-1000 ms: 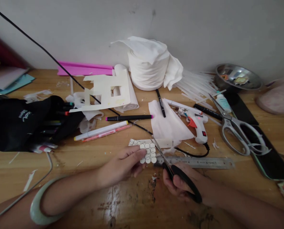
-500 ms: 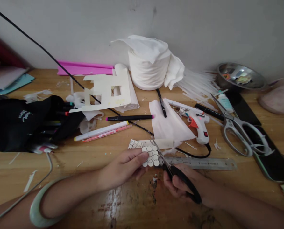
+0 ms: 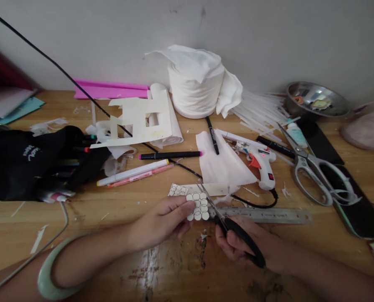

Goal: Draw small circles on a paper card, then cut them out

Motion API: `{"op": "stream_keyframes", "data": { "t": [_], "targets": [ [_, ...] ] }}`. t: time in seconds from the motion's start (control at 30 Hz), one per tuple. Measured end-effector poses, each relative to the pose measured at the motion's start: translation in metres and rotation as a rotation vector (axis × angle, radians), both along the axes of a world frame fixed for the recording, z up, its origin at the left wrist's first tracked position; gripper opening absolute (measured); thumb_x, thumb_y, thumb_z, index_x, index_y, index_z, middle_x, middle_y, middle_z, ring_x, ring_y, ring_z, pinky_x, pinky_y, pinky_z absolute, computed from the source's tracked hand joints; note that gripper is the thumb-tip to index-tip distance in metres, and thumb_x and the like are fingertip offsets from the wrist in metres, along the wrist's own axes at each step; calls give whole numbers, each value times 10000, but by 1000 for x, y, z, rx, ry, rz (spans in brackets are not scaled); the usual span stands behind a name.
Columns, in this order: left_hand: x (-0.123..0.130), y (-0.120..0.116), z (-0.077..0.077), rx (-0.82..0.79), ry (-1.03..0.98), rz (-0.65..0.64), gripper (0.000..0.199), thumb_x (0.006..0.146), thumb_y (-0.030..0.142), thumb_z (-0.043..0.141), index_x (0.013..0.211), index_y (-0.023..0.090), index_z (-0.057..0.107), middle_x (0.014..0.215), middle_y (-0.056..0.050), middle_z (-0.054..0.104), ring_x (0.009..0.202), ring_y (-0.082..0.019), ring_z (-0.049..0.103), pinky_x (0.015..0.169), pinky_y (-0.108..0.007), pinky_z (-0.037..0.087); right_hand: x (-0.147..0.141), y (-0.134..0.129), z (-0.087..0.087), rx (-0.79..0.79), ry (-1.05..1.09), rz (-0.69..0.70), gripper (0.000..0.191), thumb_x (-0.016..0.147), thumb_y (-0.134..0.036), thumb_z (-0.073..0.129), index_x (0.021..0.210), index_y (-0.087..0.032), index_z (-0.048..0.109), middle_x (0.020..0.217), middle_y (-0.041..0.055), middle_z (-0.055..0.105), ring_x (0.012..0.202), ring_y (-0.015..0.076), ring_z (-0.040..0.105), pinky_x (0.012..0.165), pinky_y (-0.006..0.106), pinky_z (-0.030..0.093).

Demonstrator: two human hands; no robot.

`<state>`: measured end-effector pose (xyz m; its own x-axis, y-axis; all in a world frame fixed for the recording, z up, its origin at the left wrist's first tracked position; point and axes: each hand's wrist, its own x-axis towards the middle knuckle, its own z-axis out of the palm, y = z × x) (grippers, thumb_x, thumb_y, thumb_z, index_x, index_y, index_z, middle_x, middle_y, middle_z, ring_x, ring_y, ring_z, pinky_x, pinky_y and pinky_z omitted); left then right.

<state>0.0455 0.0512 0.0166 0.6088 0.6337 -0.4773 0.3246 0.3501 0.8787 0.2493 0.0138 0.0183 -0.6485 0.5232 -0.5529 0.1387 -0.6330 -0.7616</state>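
Between thumb and fingers, my left hand (image 3: 171,214) pinches a small white paper piece (image 3: 201,205) drawn with rows of black-outlined circles, its edge scalloped. My right hand (image 3: 240,239) grips black-handled scissors (image 3: 220,216), whose blades point up and left along the right edge of that piece. Whether the blades touch the paper I cannot tell. Another paper with drawn circles (image 3: 177,190) lies just behind my left hand, beside a pale strip (image 3: 210,189). A steel ruler (image 3: 262,215) lies flat behind the scissors, partly hidden by them.
A white glue gun (image 3: 265,167) and large grey scissors (image 3: 319,172) lie to the right, near a metal bowl (image 3: 319,100). Several markers (image 3: 171,155) lie mid-table. A black pen case (image 3: 26,163) is at left. A white fabric roll (image 3: 196,88) stands against the wall.
Almost nothing differs. Both hands, the paper piece and the scissors hold nearly the same position; the view has shifted very slightly.
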Motion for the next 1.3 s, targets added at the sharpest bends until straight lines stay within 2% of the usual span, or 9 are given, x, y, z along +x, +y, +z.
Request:
{"op": "stream_keyframes", "data": {
  "t": [0.37,0.57,0.77,0.93,1.13,1.3],
  "targets": [
    [-1,1,1,-40,32,47,415,785,551,374,595,185,415,465,48,409,441,-92,330,427,-216,247,1,2,3,65,-25,17,481,714,-633,512,666,-162,429,514,-63,360,433,35,249,354,155,182],
    [0,1,1,-39,-85,89,398,776,529,405,584,181,418,464,57,403,422,-78,329,418,-211,239,0,3,2,127,0,17,505,698,-655,515,622,-167,411,494,-61,368,417,33,272,360,160,206],
    [-1,0,-5,-67,-94,155,387,796,509,407,592,180,403,425,65,381,396,-73,305,408,-214,214,1,3,2,166,-7,56,546,701,-713,447,622,-174,406,478,-68,356,403,40,266,364,180,202],
    [0,1,-6,-116,-181,248,367,778,501,459,610,181,396,442,72,353,395,-70,293,399,-210,213,2,5,5,227,-62,96,525,742,-681,426,596,-177,405,492,-60,363,429,50,287,408,202,231],
    [-1,2,-8,-93,-179,289,353,820,462,416,614,175,409,433,65,351,409,-78,277,414,-222,193,2,5,6,238,-52,104,529,736,-682,433,590,-174,408,495,-56,384,442,55,306,449,214,267],
    [-2,2,-12,-83,-288,285,419,796,549,396,607,176,423,432,63,371,416,-82,305,438,-229,237,2,5,4,203,-57,103,530,729,-681,450,608,-167,412,489,-60,371,431,48,299,421,203,246]
  ]
}}
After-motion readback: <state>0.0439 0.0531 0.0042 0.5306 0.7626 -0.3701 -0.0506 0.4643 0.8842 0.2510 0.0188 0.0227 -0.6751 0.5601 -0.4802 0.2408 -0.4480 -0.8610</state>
